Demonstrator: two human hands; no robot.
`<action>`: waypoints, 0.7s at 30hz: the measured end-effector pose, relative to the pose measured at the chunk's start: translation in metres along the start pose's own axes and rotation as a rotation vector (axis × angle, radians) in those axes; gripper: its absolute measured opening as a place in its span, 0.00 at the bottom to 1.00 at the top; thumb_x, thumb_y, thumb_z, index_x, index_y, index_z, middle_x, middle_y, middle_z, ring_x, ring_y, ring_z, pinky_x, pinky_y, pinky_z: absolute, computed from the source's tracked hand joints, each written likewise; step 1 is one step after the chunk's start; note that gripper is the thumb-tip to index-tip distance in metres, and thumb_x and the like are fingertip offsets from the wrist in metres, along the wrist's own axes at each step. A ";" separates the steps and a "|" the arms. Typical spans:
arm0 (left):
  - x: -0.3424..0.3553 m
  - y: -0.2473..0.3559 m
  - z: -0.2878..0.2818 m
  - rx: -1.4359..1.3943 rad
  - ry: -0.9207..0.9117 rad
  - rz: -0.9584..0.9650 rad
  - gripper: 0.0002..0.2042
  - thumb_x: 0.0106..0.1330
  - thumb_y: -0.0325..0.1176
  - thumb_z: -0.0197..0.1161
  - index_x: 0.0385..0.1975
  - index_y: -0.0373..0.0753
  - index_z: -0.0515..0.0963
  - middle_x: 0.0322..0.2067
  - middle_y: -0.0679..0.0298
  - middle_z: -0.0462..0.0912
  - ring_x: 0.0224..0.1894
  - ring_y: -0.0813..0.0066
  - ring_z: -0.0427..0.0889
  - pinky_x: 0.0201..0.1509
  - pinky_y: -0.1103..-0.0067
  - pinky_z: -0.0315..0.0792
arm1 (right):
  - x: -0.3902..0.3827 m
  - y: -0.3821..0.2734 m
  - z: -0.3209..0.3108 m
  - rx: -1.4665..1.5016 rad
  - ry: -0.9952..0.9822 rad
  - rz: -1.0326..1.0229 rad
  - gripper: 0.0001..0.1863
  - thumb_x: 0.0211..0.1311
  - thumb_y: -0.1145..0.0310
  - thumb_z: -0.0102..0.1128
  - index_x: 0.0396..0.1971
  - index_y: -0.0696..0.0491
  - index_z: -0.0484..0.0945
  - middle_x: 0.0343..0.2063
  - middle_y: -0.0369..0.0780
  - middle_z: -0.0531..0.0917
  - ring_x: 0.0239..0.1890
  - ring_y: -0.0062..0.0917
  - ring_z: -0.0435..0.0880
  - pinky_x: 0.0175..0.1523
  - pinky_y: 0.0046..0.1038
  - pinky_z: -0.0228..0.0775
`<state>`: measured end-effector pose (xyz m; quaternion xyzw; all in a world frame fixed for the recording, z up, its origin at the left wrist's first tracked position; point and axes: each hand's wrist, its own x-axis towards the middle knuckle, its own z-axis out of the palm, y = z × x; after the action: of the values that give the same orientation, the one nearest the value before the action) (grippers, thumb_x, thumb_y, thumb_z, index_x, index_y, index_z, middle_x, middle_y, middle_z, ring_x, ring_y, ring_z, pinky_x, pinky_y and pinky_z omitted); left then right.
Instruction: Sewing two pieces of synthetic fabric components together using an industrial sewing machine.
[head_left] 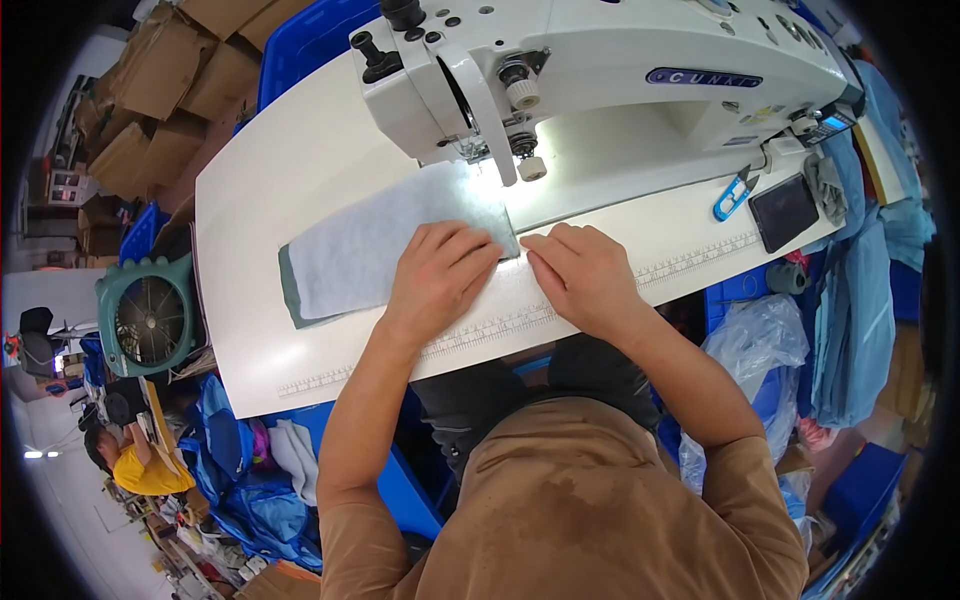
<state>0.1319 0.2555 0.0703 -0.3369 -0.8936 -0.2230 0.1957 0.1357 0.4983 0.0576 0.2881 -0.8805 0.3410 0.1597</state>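
A pale blue-grey piece of fabric (350, 245) with a dark green layer showing at its edges lies on the white sewing table (250, 350). Its far right part reaches under the lit needle area of a white sewing machine (600, 80). My left hand (440, 275) rests on the fabric with bent fingers, closed near its right front corner. Beside that corner my right hand (585, 280) is closed too, thumb and forefinger together at the fabric's edge. The fingertips partly hide what they pinch.
A printed ruler strip (500, 325) runs along the table's front edge. To the right lie blue thread snippers (735, 195) and a dark phone (784, 213). A green fan (150, 312) stands left of the table. Farther off, a person in yellow (150, 470) sits.
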 end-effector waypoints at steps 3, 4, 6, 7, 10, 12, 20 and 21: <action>-0.003 -0.003 0.000 -0.004 -0.005 0.000 0.12 0.61 0.28 0.76 0.45 0.43 0.89 0.47 0.69 0.87 0.52 0.63 0.84 0.58 0.67 0.78 | 0.004 -0.004 -0.007 -0.089 -0.126 -0.086 0.16 0.63 0.72 0.68 0.51 0.52 0.89 0.34 0.37 0.81 0.36 0.32 0.83 0.45 0.36 0.77; -0.003 -0.003 0.000 -0.007 -0.015 -0.006 0.12 0.62 0.28 0.76 0.45 0.43 0.89 0.48 0.69 0.87 0.53 0.63 0.84 0.59 0.66 0.77 | 0.004 -0.005 -0.008 -0.092 -0.129 -0.091 0.16 0.63 0.72 0.68 0.51 0.52 0.89 0.34 0.37 0.81 0.36 0.32 0.83 0.45 0.36 0.77; -0.004 -0.003 -0.001 -0.010 -0.015 -0.017 0.12 0.62 0.28 0.76 0.46 0.43 0.89 0.48 0.69 0.87 0.53 0.62 0.84 0.59 0.66 0.77 | 0.005 -0.007 -0.009 -0.176 -0.216 -0.146 0.20 0.61 0.73 0.66 0.54 0.53 0.89 0.39 0.37 0.82 0.40 0.32 0.85 0.47 0.35 0.77; -0.002 -0.001 -0.001 -0.024 -0.013 -0.031 0.11 0.61 0.28 0.77 0.44 0.42 0.90 0.48 0.67 0.88 0.53 0.61 0.84 0.58 0.66 0.78 | 0.004 -0.005 -0.008 -0.183 -0.224 -0.154 0.20 0.61 0.73 0.66 0.54 0.53 0.89 0.39 0.37 0.82 0.40 0.32 0.85 0.47 0.35 0.77; -0.002 -0.002 -0.002 -0.052 -0.010 -0.060 0.11 0.60 0.27 0.78 0.42 0.42 0.90 0.49 0.66 0.89 0.52 0.61 0.85 0.58 0.67 0.78 | 0.007 -0.006 -0.004 -0.133 -0.158 -0.177 0.21 0.60 0.73 0.65 0.54 0.55 0.88 0.46 0.38 0.84 0.45 0.31 0.84 0.50 0.35 0.77; -0.005 -0.004 -0.003 -0.064 -0.013 -0.076 0.11 0.60 0.27 0.78 0.43 0.42 0.91 0.50 0.66 0.89 0.53 0.60 0.85 0.58 0.66 0.78 | 0.008 -0.007 -0.004 -0.172 -0.141 -0.231 0.22 0.59 0.74 0.65 0.54 0.57 0.87 0.54 0.38 0.85 0.49 0.31 0.83 0.52 0.34 0.76; -0.006 -0.008 -0.007 -0.085 -0.048 -0.038 0.12 0.63 0.29 0.77 0.46 0.44 0.91 0.52 0.67 0.89 0.56 0.61 0.84 0.60 0.66 0.79 | 0.007 -0.009 -0.002 -0.234 -0.168 -0.245 0.22 0.59 0.74 0.65 0.56 0.58 0.87 0.62 0.35 0.84 0.52 0.30 0.82 0.53 0.34 0.76; -0.005 -0.009 -0.007 -0.079 -0.053 -0.036 0.12 0.63 0.29 0.77 0.46 0.44 0.91 0.52 0.67 0.89 0.56 0.61 0.84 0.60 0.66 0.79 | 0.007 -0.008 -0.002 -0.249 -0.162 -0.246 0.23 0.59 0.74 0.65 0.56 0.58 0.87 0.62 0.35 0.84 0.53 0.30 0.82 0.53 0.33 0.76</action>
<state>0.1306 0.2434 0.0718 -0.3339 -0.8949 -0.2526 0.1546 0.1353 0.4918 0.0662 0.3981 -0.8840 0.1829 0.1631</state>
